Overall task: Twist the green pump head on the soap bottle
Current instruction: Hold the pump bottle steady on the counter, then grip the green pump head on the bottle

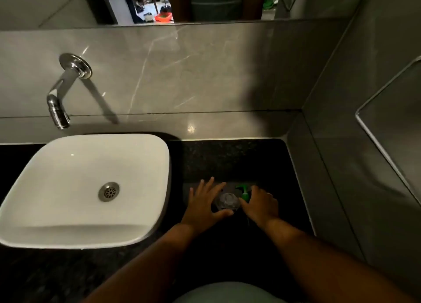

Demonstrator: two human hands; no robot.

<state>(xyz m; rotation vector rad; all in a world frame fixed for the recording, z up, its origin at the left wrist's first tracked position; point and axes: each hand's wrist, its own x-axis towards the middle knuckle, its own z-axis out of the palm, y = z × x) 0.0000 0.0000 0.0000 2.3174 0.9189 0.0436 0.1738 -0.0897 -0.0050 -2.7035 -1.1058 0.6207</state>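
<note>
A clear soap bottle stands on the black counter to the right of the sink, seen from above. Its green pump head shows at the bottle's upper right, the nozzle pointing left. My right hand is curled over the pump from the right, with its fingers closed on the green part. On the bottle's left lies my left hand, fingers spread apart and thumb resting against the bottle's near side. The bottle's lower body is hidden in shadow.
A white square basin with a metal drain fills the left. A chrome wall tap hangs over its back edge. Grey tiled walls close in behind and on the right, and a mirror runs above.
</note>
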